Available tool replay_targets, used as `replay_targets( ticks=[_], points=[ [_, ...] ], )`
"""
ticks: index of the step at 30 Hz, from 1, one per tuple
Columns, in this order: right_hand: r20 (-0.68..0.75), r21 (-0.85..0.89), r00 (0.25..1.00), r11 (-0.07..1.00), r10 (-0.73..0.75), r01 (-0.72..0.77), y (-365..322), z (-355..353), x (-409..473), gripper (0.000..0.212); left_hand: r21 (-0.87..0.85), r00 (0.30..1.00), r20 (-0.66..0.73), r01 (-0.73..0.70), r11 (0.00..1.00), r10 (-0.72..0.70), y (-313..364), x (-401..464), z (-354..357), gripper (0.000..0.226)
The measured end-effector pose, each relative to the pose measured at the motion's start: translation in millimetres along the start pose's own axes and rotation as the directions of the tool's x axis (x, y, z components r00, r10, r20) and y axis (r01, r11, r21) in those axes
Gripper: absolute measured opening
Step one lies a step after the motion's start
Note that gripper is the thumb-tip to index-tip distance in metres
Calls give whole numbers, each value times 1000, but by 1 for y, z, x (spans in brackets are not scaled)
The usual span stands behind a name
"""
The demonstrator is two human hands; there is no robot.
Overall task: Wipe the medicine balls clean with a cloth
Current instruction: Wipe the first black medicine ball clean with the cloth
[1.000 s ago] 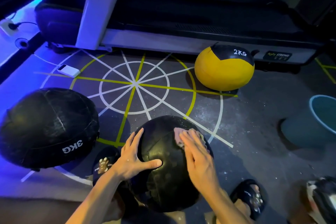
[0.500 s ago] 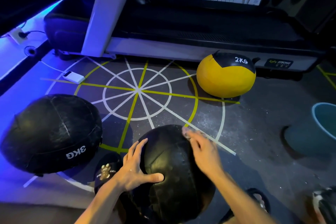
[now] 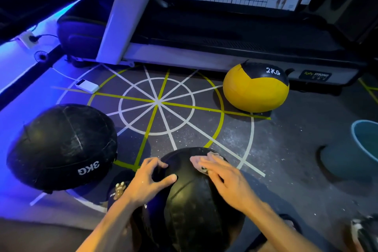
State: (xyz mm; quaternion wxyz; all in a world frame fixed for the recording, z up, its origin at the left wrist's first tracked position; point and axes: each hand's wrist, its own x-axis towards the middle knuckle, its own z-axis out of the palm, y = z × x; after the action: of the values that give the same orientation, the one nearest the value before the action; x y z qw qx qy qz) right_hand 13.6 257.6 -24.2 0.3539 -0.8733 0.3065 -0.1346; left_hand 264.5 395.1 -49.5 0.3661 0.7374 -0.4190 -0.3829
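Head view looks down on a dark speckled gym floor taped with white and yellow-green spokes and rings, blue light washing in from the left. A treadmill runs along the back. Nearest, a black medicine ball sits between the arms — the left hand steadies it, fingers curled on its top, thumb pressed flat. The right hand lies with straight fingers pressing a pale cloth onto the ball's upper right. A black 3KG ball rests to the left, a yellow 2KG ball by the treadmill, a blue bucket at far right.

Head view — looking steeply down, close over the floor.
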Motion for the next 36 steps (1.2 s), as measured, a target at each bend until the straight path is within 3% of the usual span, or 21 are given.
replay_targets(
  ticks=[2,4,5,8,10,12,14,15,19,21,22,26,31,36],
  points=[
    [-45,65,993,992,112,-109,25,-6,1,39,3,999,-1,-39,999,39,-1,-1,5,80],
    [-147,132,926,935,348,-330,34,-8,6,35,26,999,1,-53,998,53,-6,1,12,72],
    [-175,126,911,926,373,-356,29,-3,7,35,32,998,5,-59,998,59,-7,2,14,69],
    [-109,6,988,994,111,-111,-18,12,5,36,40,997,11,-81,996,81,-4,3,15,64],
    [-18,-15,999,999,-45,45,-22,13,9,36,49,996,11,-94,994,93,-4,2,15,62],
    [-62,45,997,998,48,-46,11,7,19,36,53,994,13,-108,993,107,-2,1,17,62],
    [-142,67,943,954,300,-294,37,-5,33,34,80,993,19,-118,990,117,2,-2,20,65],
    [-154,77,923,935,353,-346,37,-6,34,33,97,993,22,-120,988,118,4,-3,22,68],
    [9,-50,997,996,80,-79,-8,17,28,33,114,993,46,-112,987,108,6,-4,24,72],
    [104,-66,993,996,-51,58,-12,19,26,36,120,991,43,-130,984,126,5,-5,26,69],
    [92,-26,995,998,-48,51,-7,12,30,36,120,989,31,-148,982,145,4,-6,27,67],
    [-74,31,948,950,311,-310,11,-14,46,36,109,986,10,-167,980,167,8,-11,37,61],
    [208,-126,976,991,63,-37,-8,16,52,39,126,985,27,-173,977,171,7,-12,37,58],
    [70,-11,934,936,350,-351,31,-19,61,34,91,984,4,-176,980,177,6,-17,38,54]
  ],
)
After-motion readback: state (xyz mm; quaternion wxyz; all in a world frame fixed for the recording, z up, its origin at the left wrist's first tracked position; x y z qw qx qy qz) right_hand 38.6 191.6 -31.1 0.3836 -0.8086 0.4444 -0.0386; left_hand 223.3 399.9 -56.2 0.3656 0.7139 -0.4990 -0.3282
